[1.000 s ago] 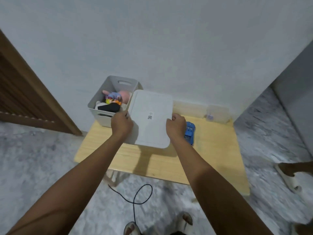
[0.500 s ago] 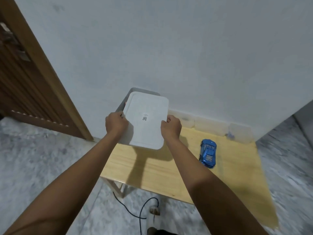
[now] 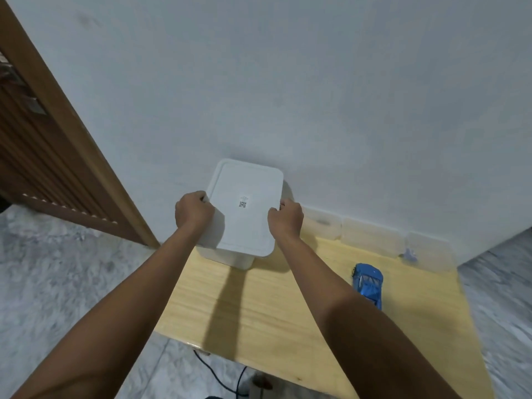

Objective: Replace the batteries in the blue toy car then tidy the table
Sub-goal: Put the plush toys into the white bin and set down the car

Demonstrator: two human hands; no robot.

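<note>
A light wooden rectangular table (image 3: 259, 321) stands against a pale plaster wall (image 3: 288, 82). At the table's far left corner sits a white plastic storage box (image 3: 224, 254), with a flat white plastic lid (image 3: 244, 208) on top of it. The left hand (image 3: 194, 211) grips the lid's left edge and the right hand (image 3: 286, 218) grips its right edge. A small blue plastic toy car (image 3: 368, 283) lies on the table to the right of the box, well apart from it. Behind the car, a row of clear plastic containers (image 3: 374, 237) lines the wall. A brown slatted wooden door (image 3: 34, 156) stands left of the table, and a thin black cable (image 3: 218, 378) lies on the floor below the table's near edge.
</note>
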